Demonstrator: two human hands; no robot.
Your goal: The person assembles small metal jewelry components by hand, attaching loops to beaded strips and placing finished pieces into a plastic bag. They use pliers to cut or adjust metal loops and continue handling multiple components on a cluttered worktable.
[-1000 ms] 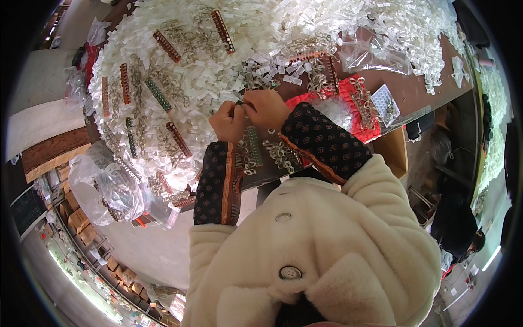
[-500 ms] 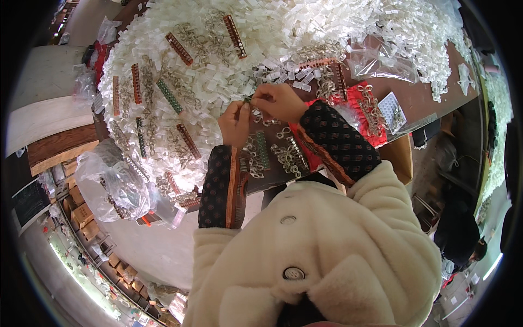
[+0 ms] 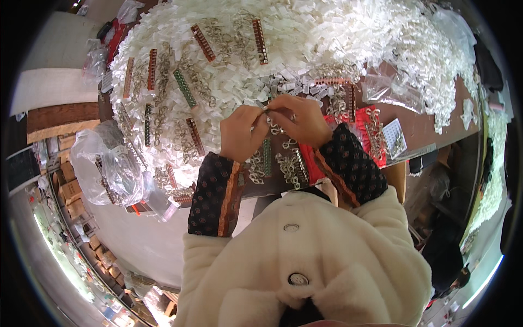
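Both hands meet over the near middle of the table, fingertips close together. My left hand (image 3: 243, 131) is closed in a pinch. Beside it, my right hand (image 3: 300, 117) is also closed, thumb and finger pinched toward the left. What lies between the fingertips is tiny and mostly covered, with a small pale glint. Shiny metal links (image 3: 275, 128) show just under the right hand. Nearer me lie a green strip (image 3: 267, 157) with metal link chains and a dark strip (image 3: 302, 166) with more silvery links (image 3: 286, 164). Small clear tags (image 3: 305, 86) lie just beyond the fingers.
A big heap of clear plastic pieces (image 3: 321, 32) covers the table's far side, with red strips (image 3: 260, 41), green strips (image 3: 185, 87) and chains on it. At right are red cloth (image 3: 362, 131), a white card (image 3: 394, 137) and a clear bag (image 3: 391, 90). Another plastic bag (image 3: 109, 158) hangs at left.
My left hand has turned and closed more tightly, its knuckles now facing up. The right hand has shifted slightly right and down in the picture. The view itself has moved a little.
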